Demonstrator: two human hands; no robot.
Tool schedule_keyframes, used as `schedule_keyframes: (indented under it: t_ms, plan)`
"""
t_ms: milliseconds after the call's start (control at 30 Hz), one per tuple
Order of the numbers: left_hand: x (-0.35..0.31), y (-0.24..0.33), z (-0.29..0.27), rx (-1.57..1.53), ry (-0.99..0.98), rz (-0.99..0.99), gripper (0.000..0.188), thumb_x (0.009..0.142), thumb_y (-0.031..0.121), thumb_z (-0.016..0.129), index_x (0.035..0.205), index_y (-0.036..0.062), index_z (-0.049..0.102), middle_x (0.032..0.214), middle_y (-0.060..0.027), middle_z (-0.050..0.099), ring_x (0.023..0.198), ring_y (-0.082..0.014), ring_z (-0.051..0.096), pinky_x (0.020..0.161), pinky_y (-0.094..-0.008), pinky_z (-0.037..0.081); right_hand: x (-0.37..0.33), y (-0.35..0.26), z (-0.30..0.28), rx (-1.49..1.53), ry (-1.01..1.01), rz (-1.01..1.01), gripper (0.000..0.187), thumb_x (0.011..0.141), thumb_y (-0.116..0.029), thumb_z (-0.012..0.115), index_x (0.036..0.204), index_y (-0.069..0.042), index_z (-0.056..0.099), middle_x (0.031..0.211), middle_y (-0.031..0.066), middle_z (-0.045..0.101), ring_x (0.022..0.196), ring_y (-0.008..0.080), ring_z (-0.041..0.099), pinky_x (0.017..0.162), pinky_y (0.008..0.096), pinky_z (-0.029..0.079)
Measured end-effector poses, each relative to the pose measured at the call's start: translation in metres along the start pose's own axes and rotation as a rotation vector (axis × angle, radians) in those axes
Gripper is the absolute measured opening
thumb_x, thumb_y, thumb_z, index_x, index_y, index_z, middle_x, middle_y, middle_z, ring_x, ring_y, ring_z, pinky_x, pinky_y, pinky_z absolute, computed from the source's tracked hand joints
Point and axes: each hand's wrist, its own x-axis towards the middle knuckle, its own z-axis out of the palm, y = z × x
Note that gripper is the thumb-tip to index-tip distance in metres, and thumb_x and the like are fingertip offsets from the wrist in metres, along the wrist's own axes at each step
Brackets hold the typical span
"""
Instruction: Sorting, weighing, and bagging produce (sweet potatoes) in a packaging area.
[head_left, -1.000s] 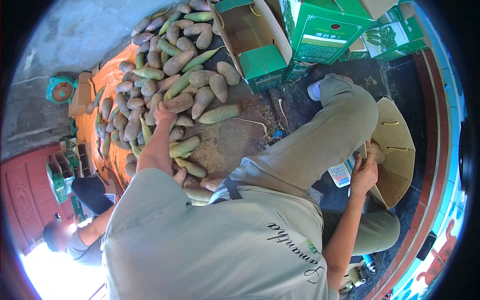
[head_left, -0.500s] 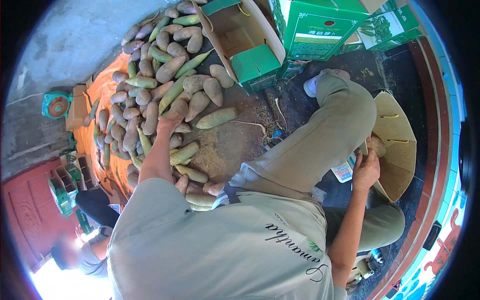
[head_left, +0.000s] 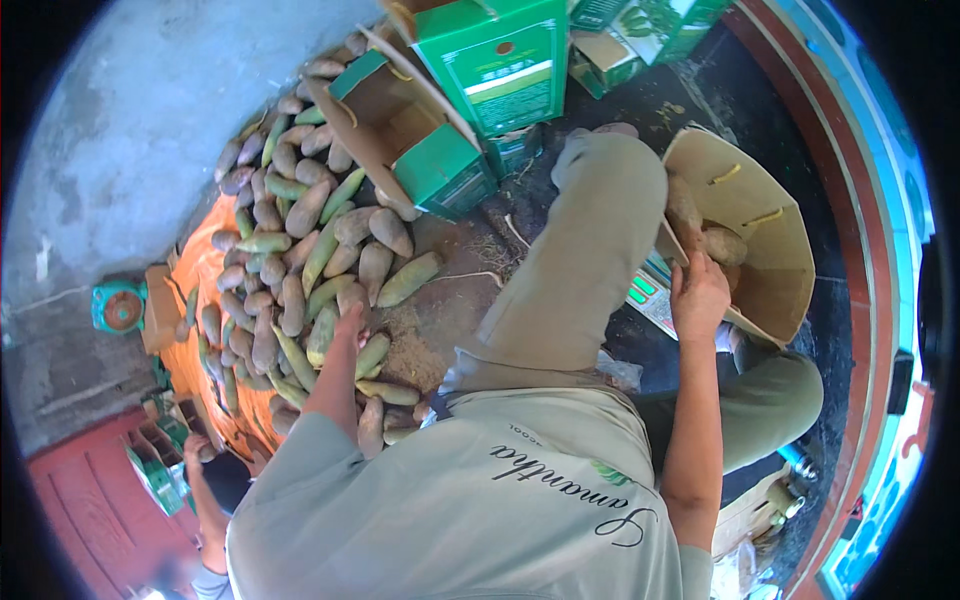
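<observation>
My left hand (head_left: 347, 328) curls at the lower end of a brown root (head_left: 352, 295) within the pile (head_left: 292, 296); from this distance I cannot tell whether it grips. My right hand (head_left: 700, 300) bends its fingers at the near rim of the cardboard box (head_left: 785, 240), hold unclear. Since a second ago, my view has swung and two roots (head_left: 725, 245) show inside that box instead of one, so I judge its filling easier to follow. Creased orange sheet (head_left: 195, 255) underlies dusty, tapered roots; rightward stand glossy green cartons (head_left: 510, 80), then the box's matte walls.
</observation>
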Motion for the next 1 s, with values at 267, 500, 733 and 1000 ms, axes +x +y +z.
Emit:
schedule_keyframes:
  t_ms: [267, 500, 733, 1000]
  plan:
    - [-0.085, 0.006, 0.025, -0.324, -0.385, -0.048, 0.049, 0.073, 0.057, 0.063, 0.096, 0.0141, 0.055, 0.069, -0.002, 0.055, 0.051, -0.0138, 0.048, 0.044, -0.0273, 0.035, -0.002, 0.002, 0.0, 0.041, -0.035, 0.061, 0.018, 0.073, -0.018, 0.065, 0.078, -0.008, 0.051, 0.076, 0.0106, 0.056, 0.075, 0.0302, 0.057, 0.068, 0.0407, 0.045]
    - [-0.224, 0.096, 0.018, -0.465, -0.62, 0.434, 0.048, 0.077, 0.047, 0.065, 0.104, 0.009, 0.053, 0.08, -0.0036, 0.06, 0.063, -0.014, 0.056, 0.044, -0.0238, 0.038, -0.004, 0.004, -0.001, 0.093, 0.01, 0.034, 0.015, 0.071, -0.015, 0.065, 0.075, -0.008, 0.052, 0.073, 0.0096, 0.056, 0.074, 0.0274, 0.057, 0.067, 0.0389, 0.045]
    - [-0.354, 0.203, 0.028, -0.272, -0.814, 1.077, 0.066, 0.076, 0.049, 0.062, 0.114, -0.0033, 0.047, 0.091, -0.0106, 0.059, 0.071, -0.0162, 0.058, 0.046, -0.0252, 0.041, -0.008, 0.007, 0.004, 0.064, 0.052, 0.056, 0.006, 0.074, -0.015, 0.059, 0.073, -0.01, 0.055, 0.069, 0.0071, 0.058, 0.071, 0.0237, 0.058, 0.066, 0.0363, 0.044]
    - [-0.465, 0.261, 0.151, 0.113, -1.025, 1.095, 0.058, 0.078, 0.041, 0.063, 0.118, 0.001, 0.048, 0.09, -0.0069, 0.059, 0.068, -0.0137, 0.057, 0.046, -0.0226, 0.041, -0.012, 0.007, 0.012, 0.066, 0.074, 0.049, 0.003, 0.074, -0.011, 0.053, 0.075, -0.011, 0.056, 0.071, 0.0066, 0.059, 0.073, 0.0214, 0.059, 0.064, 0.0346, 0.042]
